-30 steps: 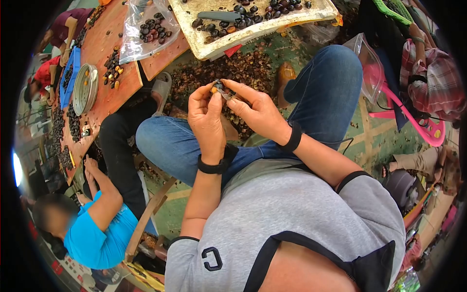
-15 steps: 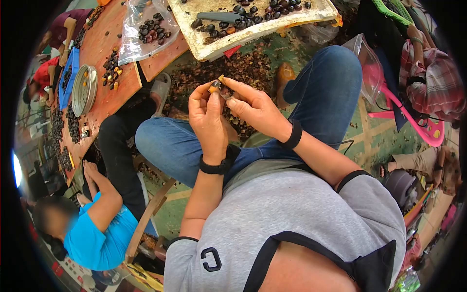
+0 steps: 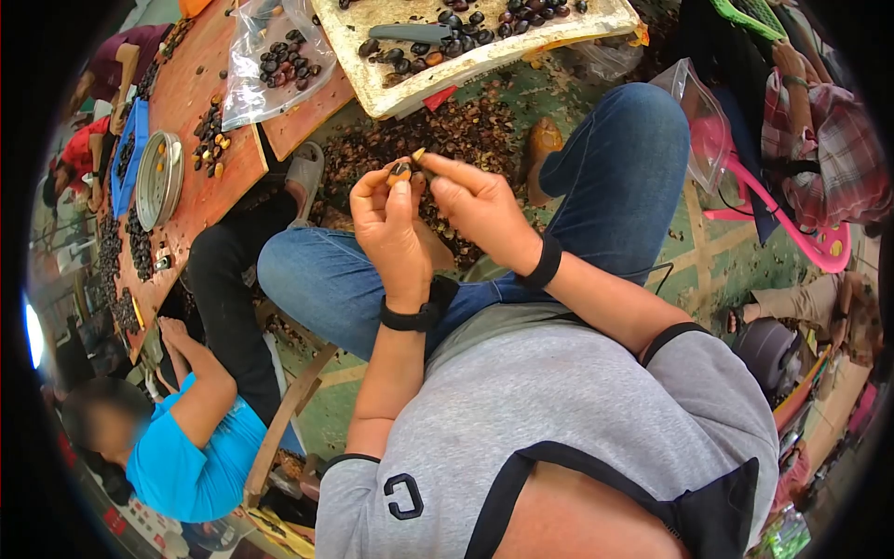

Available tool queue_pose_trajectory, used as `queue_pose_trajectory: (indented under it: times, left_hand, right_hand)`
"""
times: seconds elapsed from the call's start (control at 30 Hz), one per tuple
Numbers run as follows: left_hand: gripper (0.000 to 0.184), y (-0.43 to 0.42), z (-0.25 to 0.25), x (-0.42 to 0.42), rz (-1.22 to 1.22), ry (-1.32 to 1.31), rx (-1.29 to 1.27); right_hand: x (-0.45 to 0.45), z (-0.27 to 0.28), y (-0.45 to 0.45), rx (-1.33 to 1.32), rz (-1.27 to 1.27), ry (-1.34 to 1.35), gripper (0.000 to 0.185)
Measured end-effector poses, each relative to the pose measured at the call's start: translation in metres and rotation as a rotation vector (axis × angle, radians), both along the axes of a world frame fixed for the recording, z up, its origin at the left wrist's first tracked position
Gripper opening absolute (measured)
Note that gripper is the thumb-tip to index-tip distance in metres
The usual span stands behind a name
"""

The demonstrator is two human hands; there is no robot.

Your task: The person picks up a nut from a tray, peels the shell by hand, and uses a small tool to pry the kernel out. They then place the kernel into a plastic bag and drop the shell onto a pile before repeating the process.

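My left hand (image 3: pixel 393 224) pinches a small dark seed (image 3: pixel 399 173) with an orange-yellow patch, between thumb and fingertips. Just right of it, my right hand (image 3: pixel 480 205) has its index finger stretched toward a small yellowish piece (image 3: pixel 418 154) at the fingertip; its thumb lies close to that finger, and whatever else it may hold is too small to tell. Ahead of both hands, a pale tray (image 3: pixel 382 88) bears dark seeds and a grey-handled tool (image 3: pixel 410 33). Left of the tray, a clear plastic bag (image 3: pixel 244 93) contains more dark seeds.
An orange-red table (image 3: pixel 200 224) at left bears a round metal tin (image 3: pixel 160 191), a blue tray (image 3: pixel 140 121) and seed piles. A person in a blue shirt (image 3: pixel 196 456) sits at lower left. Shell scraps (image 3: pixel 466 126) litter the floor. A pink chair (image 3: pixel 778 210) stands right.
My hands have moved slightly apart, with the left shifting left. The yellowish piece now shows at my right fingertip, away from the seed. The view has shifted slightly.
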State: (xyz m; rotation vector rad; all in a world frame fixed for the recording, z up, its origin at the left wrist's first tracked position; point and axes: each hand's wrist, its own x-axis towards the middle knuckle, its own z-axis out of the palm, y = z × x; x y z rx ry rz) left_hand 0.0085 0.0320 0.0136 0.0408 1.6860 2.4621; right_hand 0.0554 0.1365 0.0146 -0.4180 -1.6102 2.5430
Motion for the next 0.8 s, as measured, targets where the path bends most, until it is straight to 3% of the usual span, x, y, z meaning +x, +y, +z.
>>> queue_pose_trajectory:
  times: [0.07, 0.13, 0.2, 0.27, 0.33, 0.8]
  left_hand:
    - [0.021, -0.003, 0.006, 0.001, -0.024, 0.04, 0.1]
    - [0.022, -0.006, 0.011, -0.003, -0.058, -0.009, 0.129]
    - [0.026, -0.009, 0.006, -0.006, -0.118, -0.079, 0.121]
    - [0.026, -0.011, 0.002, -0.006, -0.135, -0.086, 0.123]
    - [0.027, -0.012, 0.003, -0.005, -0.155, -0.09, 0.124]
    - [0.024, -0.011, -0.003, -0.001, -0.074, -0.063, -0.028]
  right_hand:
    - [-0.002, -0.009, 0.013, -0.12, -0.021, -0.16, 0.043]
    - [-0.002, -0.003, 0.018, -0.098, -0.011, -0.147, 0.046]
    - [0.0, 0.005, 0.02, 0.182, 0.063, 0.015, 0.046]
    - [0.002, 0.011, 0.026, 0.258, 0.152, 0.025, 0.048]
    - [0.002, 0.021, 0.029, 0.514, 0.217, 0.035, 0.048]
    - [0.001, -0.003, 0.011, 0.601, -0.008, 0.158, 0.038]
